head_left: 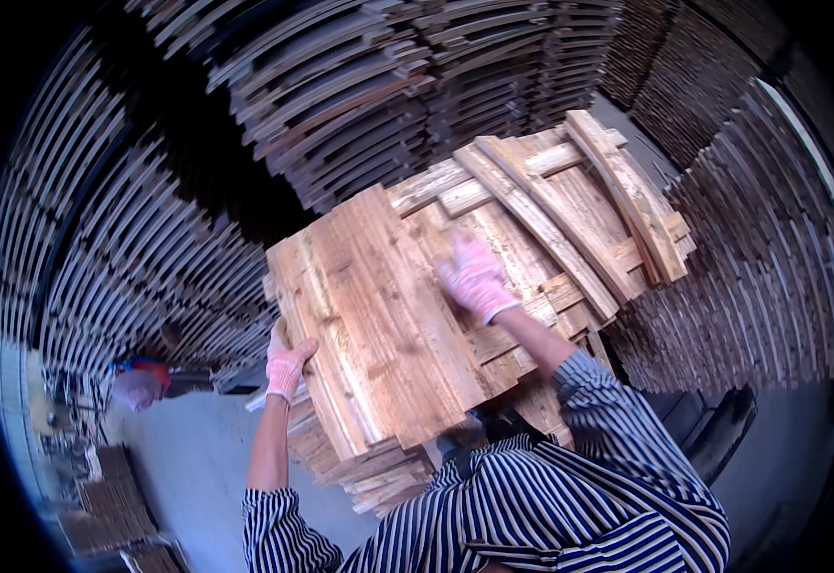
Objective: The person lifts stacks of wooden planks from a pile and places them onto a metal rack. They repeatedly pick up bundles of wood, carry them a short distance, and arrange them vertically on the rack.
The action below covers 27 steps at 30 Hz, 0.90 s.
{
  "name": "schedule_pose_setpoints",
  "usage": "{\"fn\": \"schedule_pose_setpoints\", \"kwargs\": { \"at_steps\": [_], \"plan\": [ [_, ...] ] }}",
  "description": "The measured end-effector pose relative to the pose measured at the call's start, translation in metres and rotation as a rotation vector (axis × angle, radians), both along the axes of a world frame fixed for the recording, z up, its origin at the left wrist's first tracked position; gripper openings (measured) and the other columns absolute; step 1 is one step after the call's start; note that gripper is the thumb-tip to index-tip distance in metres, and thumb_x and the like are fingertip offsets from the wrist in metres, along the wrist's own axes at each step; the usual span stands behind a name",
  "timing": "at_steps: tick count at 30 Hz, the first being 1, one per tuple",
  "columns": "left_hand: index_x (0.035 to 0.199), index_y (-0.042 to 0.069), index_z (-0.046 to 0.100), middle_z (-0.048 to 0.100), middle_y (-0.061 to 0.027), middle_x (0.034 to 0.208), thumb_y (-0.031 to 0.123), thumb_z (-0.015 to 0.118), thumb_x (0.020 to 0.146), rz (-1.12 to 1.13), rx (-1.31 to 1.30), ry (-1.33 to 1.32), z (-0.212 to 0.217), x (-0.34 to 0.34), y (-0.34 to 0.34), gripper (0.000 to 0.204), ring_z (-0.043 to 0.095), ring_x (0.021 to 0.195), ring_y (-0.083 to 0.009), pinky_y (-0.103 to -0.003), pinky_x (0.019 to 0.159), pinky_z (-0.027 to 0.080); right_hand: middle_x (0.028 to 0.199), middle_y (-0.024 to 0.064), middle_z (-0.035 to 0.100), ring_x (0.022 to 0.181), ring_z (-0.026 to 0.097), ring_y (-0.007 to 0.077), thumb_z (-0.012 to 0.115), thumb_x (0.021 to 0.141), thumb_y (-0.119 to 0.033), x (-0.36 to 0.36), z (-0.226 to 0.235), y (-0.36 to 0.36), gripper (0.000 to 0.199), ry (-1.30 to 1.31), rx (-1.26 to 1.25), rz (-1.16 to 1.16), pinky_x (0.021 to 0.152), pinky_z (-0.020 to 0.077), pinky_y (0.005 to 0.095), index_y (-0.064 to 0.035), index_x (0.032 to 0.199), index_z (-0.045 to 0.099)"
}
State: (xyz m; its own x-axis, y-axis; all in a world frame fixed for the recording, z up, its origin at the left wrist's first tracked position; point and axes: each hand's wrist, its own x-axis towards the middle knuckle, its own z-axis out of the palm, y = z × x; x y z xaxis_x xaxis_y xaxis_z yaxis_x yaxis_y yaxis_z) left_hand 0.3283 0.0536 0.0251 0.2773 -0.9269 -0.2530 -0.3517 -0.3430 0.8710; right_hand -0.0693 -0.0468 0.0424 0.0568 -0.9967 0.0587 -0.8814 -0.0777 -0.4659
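Side by side on top of a stack of wood lie several wide, light-brown planks. At their left edge my left hand, in a pinkish work glove, grips the outermost plank, thumb on top and the other fingers partly hidden along the side. My right hand, gloved alike, is over the right part of the stack, close to the planks' right edge. Its fingers are somewhat blurred but look stretched out, with nothing held. Narrow wooden strips lie crosswise on the stack to the right of that hand.
Tall stacks of spaced boards rise behind the pile, with more board stacks at the right and others at the left. A person is at the far left. Brown stacked pieces stand on the grey floor at lower left.
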Motion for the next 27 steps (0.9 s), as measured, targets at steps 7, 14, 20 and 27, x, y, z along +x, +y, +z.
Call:
{"fn": "schedule_pose_setpoints", "kwargs": {
  "at_steps": [7, 14, 20, 27],
  "plan": [
    [0.157, 0.001, 0.031, 0.063, -0.0188, 0.131, 0.009, 0.086, 0.078, 0.049, 0.084, 0.031, 0.014, -0.013, -0.002, 0.097, 0.071, 0.091, -0.0243, -0.030, 0.058, 0.061, 0.134, 0.0236, 0.062, 0.123, 0.060, 0.0403, 0.066, 0.089, -0.048, -0.206, 0.024, -0.072, 0.072, 0.146, 0.196, -0.163, 0.102, 0.0479, 0.0503, -0.0250, 0.154, 0.043],
    [0.157, 0.002, 0.030, 0.066, -0.0185, 0.125, 0.008, 0.085, 0.079, 0.064, 0.005, 0.045, 0.015, -0.002, 0.006, 0.096, 0.071, 0.079, -0.0217, -0.029, 0.048, 0.056, 0.103, 0.0181, 0.065, 0.093, 0.066, 0.0324, 0.070, 0.087, -0.051, -0.086, 0.024, -0.028, 0.063, 0.263, -0.028, -0.176, 0.082, 0.0523, 0.0464, -0.0288, 0.144, 0.054],
    [0.156, 0.003, 0.033, 0.067, -0.0170, 0.122, 0.011, 0.087, 0.078, 0.053, -0.013, 0.016, 0.007, 0.004, 0.001, 0.095, 0.071, 0.086, -0.0215, -0.028, 0.053, 0.059, 0.113, 0.0222, 0.062, 0.105, 0.064, 0.0389, 0.061, 0.092, -0.060, -0.003, -0.011, -0.001, 0.063, -0.033, -0.046, 0.071, 0.086, 0.0520, 0.0490, -0.0256, 0.144, 0.052],
    [0.157, -0.001, 0.029, 0.057, -0.0212, 0.138, 0.009, 0.086, 0.079, 0.052, 0.070, 0.023, 0.034, -0.014, 0.007, 0.097, 0.065, 0.110, -0.0259, -0.032, 0.084, 0.056, 0.126, 0.0191, 0.059, 0.113, 0.064, 0.0348, 0.072, 0.085, -0.049, -0.153, 0.006, -0.048, 0.070, 0.276, 0.153, -0.122, 0.092, 0.0525, 0.0476, -0.0355, 0.150, 0.049]
  ]
}}
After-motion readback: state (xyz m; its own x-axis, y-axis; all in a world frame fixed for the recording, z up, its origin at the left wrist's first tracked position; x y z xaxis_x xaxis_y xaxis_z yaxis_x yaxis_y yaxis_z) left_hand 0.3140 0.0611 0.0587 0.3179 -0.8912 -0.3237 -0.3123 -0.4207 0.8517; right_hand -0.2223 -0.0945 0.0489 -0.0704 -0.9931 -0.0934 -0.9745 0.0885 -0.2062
